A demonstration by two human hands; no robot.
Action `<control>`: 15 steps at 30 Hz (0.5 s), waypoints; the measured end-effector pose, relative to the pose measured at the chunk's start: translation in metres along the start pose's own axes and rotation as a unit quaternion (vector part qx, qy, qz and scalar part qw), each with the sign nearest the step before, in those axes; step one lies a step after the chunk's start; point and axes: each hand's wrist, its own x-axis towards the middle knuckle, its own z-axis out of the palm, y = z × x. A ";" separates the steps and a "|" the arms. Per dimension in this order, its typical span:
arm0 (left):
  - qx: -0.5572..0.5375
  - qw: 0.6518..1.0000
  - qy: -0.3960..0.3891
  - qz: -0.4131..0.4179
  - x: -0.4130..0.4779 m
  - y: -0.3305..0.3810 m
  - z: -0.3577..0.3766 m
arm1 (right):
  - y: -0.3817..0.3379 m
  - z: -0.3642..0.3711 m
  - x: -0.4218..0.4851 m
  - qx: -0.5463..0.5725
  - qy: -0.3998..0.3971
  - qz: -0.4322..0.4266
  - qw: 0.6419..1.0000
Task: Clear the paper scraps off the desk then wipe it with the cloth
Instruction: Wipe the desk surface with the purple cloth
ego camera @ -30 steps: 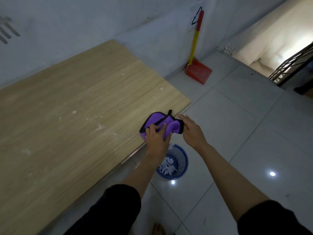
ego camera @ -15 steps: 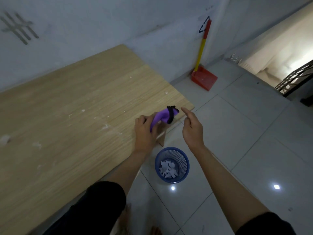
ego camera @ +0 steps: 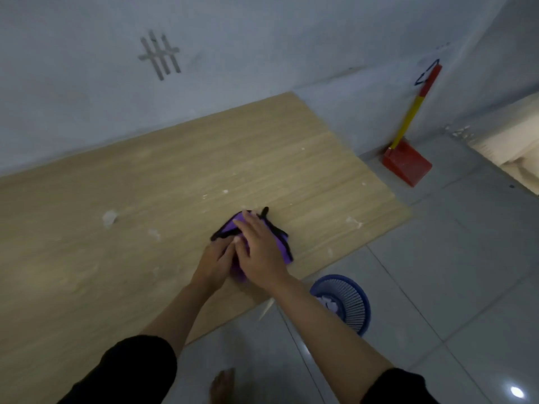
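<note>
1. Since 0.5 s ago: cloth (ego camera: 280,244), then bunched in the left hand (ego camera: 214,265) at the corner, now lies on the desk (ego camera: 145,185), further in.
2. Hands together over it.
3. Right hand (ego camera: 259,252) flat on top, fingers straight; left at its near-left edge, grip unclear.
4. Paper scraps (ego camera: 109,218) well left of the cloth.

A single wide-angle camera sits on the person's head and looks forward and down. Both forearms run up from the bottom edge to the left hand (ego camera: 215,259) and right hand (ego camera: 259,252) near mid-frame. It stands close over the table (ego camera: 131,228), which slants across the left, with the wall (ego camera: 262,39) behind and the floor (ego camera: 452,272) on the right.
</note>
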 end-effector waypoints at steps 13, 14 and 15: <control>0.089 0.994 0.045 0.048 0.029 -0.053 -0.011 | 0.022 0.059 0.018 -0.213 -0.014 0.129 0.969; 0.104 0.992 0.035 0.064 0.033 -0.052 -0.006 | 0.028 0.054 0.019 -0.234 0.005 0.144 0.961; 0.118 0.989 0.021 0.085 0.037 -0.050 0.000 | 0.033 0.048 0.019 -0.241 0.023 0.166 0.956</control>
